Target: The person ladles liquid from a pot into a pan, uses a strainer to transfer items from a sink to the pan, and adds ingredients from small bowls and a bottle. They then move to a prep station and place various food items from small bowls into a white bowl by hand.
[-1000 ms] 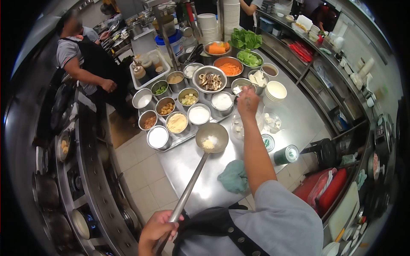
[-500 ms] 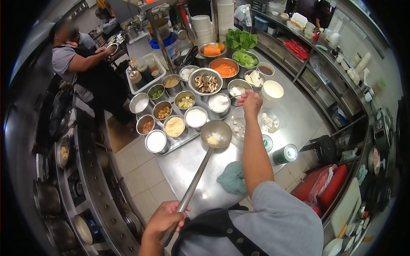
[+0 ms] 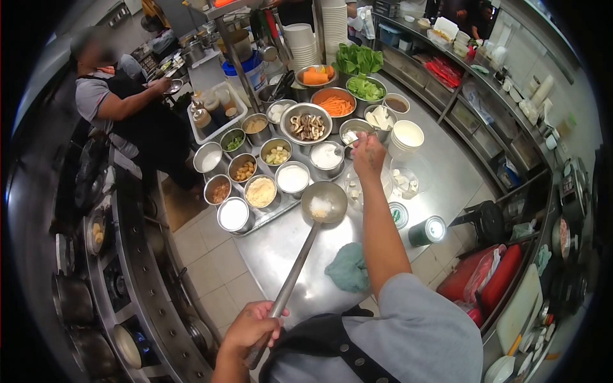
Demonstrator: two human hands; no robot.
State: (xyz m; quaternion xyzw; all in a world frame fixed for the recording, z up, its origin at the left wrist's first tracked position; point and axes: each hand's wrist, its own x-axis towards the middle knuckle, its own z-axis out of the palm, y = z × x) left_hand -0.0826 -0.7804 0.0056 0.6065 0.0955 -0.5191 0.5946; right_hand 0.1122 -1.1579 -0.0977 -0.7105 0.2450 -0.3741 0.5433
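My left hand (image 3: 257, 327) is wrapped round the long handle of a metal ladle (image 3: 327, 205), whose bowl holds white and pale yellow powder. The ladle bowl is over the steel table (image 3: 281, 252), beside the tray of tins. My right hand (image 3: 368, 155) is closed on a small spoon (image 3: 341, 150) near the tin of white pieces (image 3: 353, 135). Next to it stands a tin of white powder (image 3: 325, 155). Around them are a bowl of sliced mushrooms (image 3: 307, 126), shredded carrots (image 3: 334, 105) and a tin of yellow powder (image 3: 260, 191).
A green cloth (image 3: 348, 268) lies at the table's near edge, with a green can (image 3: 428, 231) to its right. Stove burners (image 3: 115, 284) line the left. Another person (image 3: 128, 105) stands at the back left. Shelves (image 3: 472, 115) run along the right.
My right hand has moved slightly left with the spoon, toward the tin of white pieces. More white powder shows in the ladle bowl. The other person's hands have shifted.
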